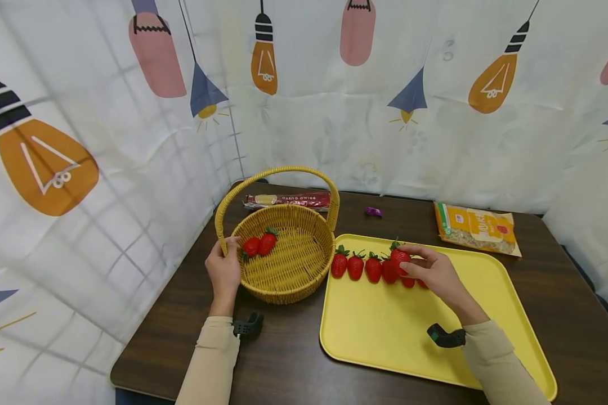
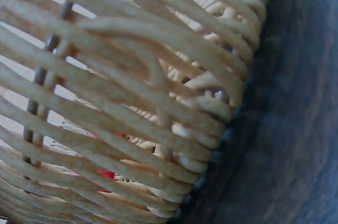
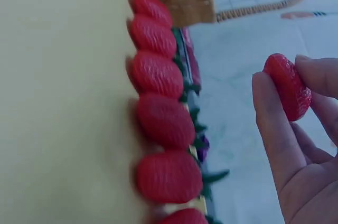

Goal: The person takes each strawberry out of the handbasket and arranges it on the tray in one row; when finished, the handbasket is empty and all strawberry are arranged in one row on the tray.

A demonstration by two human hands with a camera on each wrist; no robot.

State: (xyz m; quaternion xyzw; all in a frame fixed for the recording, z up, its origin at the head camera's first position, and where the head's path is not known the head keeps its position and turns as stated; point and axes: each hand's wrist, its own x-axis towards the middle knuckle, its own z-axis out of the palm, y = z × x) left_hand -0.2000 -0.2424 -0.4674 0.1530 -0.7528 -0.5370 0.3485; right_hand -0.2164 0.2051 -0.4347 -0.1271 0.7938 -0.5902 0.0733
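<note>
Sleeves [image 1: 499,357]: pale, near us.
Right hand [image 1: 433,274]: we pinch one strawberry [image 1: 399,260] above the tray [image 1: 380,329].
Left hand [image 1: 225,271]: we grip the basket handle [image 1: 294,169].

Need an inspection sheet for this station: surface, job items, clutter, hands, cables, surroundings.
Surface: dark table, wood-grained.
Job items: basket with two strawberries inside; yellow tray to its right, six strawberries in a row along its far side.
Clutter: red packet behind the basket; purple wrapper and yellow bag behind the tray.
Hands: left hand grips the basket's left side; right hand pinches one strawberry above the row.
Cables: nothing seen.
Surroundings: curtain printed with lamps.
</note>
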